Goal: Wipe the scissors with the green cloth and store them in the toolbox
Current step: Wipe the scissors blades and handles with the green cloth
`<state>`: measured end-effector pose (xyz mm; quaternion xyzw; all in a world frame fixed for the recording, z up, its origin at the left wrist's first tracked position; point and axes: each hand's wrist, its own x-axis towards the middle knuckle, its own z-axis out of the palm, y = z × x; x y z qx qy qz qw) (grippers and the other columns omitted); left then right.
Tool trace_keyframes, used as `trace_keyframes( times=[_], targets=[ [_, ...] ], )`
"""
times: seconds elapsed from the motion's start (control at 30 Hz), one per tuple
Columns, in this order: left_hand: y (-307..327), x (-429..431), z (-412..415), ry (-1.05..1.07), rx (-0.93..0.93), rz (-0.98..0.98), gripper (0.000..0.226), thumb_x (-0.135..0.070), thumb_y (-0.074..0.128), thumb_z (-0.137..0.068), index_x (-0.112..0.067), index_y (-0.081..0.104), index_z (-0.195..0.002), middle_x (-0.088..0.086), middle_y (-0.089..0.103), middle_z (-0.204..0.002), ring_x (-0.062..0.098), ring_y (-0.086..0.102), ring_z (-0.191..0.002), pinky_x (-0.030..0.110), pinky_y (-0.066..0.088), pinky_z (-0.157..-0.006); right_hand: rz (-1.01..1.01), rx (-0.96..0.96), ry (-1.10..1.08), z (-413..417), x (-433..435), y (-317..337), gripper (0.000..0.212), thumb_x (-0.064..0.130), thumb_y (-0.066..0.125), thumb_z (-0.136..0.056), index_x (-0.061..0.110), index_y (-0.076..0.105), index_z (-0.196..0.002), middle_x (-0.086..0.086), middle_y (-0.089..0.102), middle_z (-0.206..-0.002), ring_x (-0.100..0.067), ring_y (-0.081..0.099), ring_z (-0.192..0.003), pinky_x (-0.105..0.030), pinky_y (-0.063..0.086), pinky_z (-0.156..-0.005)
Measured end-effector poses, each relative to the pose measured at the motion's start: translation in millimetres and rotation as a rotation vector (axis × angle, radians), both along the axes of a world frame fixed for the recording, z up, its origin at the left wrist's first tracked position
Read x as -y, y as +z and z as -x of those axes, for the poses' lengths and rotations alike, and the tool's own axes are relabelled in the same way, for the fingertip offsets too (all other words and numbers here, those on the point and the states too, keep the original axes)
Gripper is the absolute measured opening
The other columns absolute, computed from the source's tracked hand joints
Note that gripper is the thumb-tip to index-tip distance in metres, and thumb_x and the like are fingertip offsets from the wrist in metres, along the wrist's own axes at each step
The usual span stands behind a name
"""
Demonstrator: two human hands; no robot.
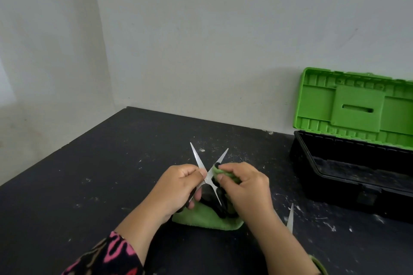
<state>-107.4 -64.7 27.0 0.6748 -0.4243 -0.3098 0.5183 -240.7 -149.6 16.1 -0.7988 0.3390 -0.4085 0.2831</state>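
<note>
A pair of scissors [197,158] with black handles is held above the black table, its two silver blades spread wide in an X pointing away from me. My left hand [178,187] grips the left handle and blade base. My right hand [244,187] pinches a fold of the green cloth [207,216] against the right blade near the pivot. The rest of the cloth hangs down and lies on the table under my hands. The toolbox [339,176], black with a green lid standing open, sits at the right by the wall.
Another silver blade tip [290,218] sticks up from the table behind my right wrist. The black table [100,174] is flecked with white specks; its left edge falls away to the floor. A white wall runs along the back.
</note>
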Motion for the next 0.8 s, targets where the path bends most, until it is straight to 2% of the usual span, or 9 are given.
trace_keyframes(
  times=[0.07,0.17,0.33,0.4,0.5,0.57,0.67,0.73,0.8],
  targets=[
    [1.5,-0.3,-1.2,0.007,-0.038,0.012,0.038,-0.029,0.052,-0.095,-0.013,0.06,-0.061,0.002,0.058,-0.051,0.019,0.047,-0.043,0.035,0.035,-0.058,-0.123,0.077,-0.018,6.2,3.9,2.6,0.015,0.028,0.069,-0.079,0.04,0.069,-0.088,0.019,0.068,-0.082,-0.001,0.063,-0.08,-0.034,0.052,-0.082],
    [1.4,0.7,-3.3,0.016,-0.088,0.028,0.035,-0.031,0.052,-0.095,-0.021,0.064,-0.063,0.002,0.059,-0.053,0.018,0.049,-0.044,0.034,0.036,-0.057,-0.406,0.147,0.16,6.4,-0.9,10.4,0.015,0.016,0.068,-0.082,0.03,0.072,-0.082,0.007,0.072,-0.081,-0.006,0.066,-0.076,-0.026,0.054,-0.072],
    [-2.4,1.6,-3.5,-0.009,-0.113,0.053,0.026,-0.029,0.052,-0.095,-0.021,0.069,-0.077,-0.004,0.062,-0.061,0.01,0.053,-0.05,0.025,0.038,-0.051,-0.538,0.205,0.27,0.6,-7.7,9.0,0.013,0.012,0.066,-0.084,0.023,0.072,-0.081,-0.007,0.071,-0.085,-0.02,0.065,-0.078,-0.038,0.054,-0.076],
    [-2.7,1.1,-3.1,-0.018,-0.104,0.067,0.025,-0.027,0.052,-0.095,-0.02,0.069,-0.078,-0.007,0.063,-0.062,0.005,0.056,-0.055,0.021,0.043,-0.055,-0.627,0.286,0.269,0.9,-8.1,9.1,0.013,0.01,0.064,-0.085,0.019,0.072,-0.083,-0.011,0.072,-0.085,-0.025,0.066,-0.078,-0.039,0.056,-0.075],
    [-4.0,0.9,-0.9,-0.045,-0.099,0.083,0.026,-0.023,0.052,-0.096,-0.016,0.066,-0.074,-0.006,0.063,-0.063,0.007,0.057,-0.062,0.021,0.046,-0.062,-0.751,0.373,0.266,1.9,-8.0,10.7,0.012,0.008,0.06,-0.088,0.013,0.071,-0.09,-0.019,0.072,-0.088,-0.037,0.068,-0.083,-0.048,0.057,-0.078],
    [-5.9,2.3,1.7,-0.052,-0.114,0.096,0.022,-0.02,0.053,-0.096,-0.014,0.065,-0.079,-0.003,0.064,-0.067,0.011,0.059,-0.066,0.026,0.048,-0.067,-0.709,0.351,0.264,1.7,-8.4,11.7,0.014,0.008,0.061,-0.087,0.015,0.072,-0.09,-0.014,0.073,-0.088,-0.034,0.069,-0.085,-0.047,0.057,-0.079],
    [-9.2,5.5,6.9,-0.01,-0.182,0.145,0.003,-0.013,0.057,-0.093,-0.014,0.06,-0.092,0.003,0.067,-0.075,0.016,0.061,-0.069,0.029,0.049,-0.067,-0.531,0.23,0.239,-1.2,-14.2,12.7,0.018,0.009,0.065,-0.084,0.024,0.074,-0.087,0.002,0.073,-0.09,-0.012,0.068,-0.087,-0.03,0.056,-0.08],
    [-11.5,6.7,9.8,0.023,-0.125,0.15,0.008,-0.012,0.058,-0.092,-0.019,0.059,-0.09,0.004,0.066,-0.076,0.016,0.06,-0.069,0.032,0.048,-0.067,-0.472,0.186,0.218,-4.1,-17.6,10.3,0.019,0.011,0.066,-0.083,0.027,0.074,-0.087,0.006,0.071,-0.091,-0.003,0.066,-0.087,-0.022,0.054,-0.079],
    [-9.9,5.5,12.4,0.02,-0.104,0.144,0.012,-0.015,0.057,-0.092,-0.022,0.065,-0.087,0.004,0.069,-0.078,0.015,0.063,-0.07,0.032,0.05,-0.068,-0.464,0.203,0.201,-5.1,-18.8,9.4,0.019,0.011,0.065,-0.084,0.027,0.074,-0.087,0.007,0.071,-0.091,-0.002,0.065,-0.086,-0.018,0.053,-0.076]
  ],
)
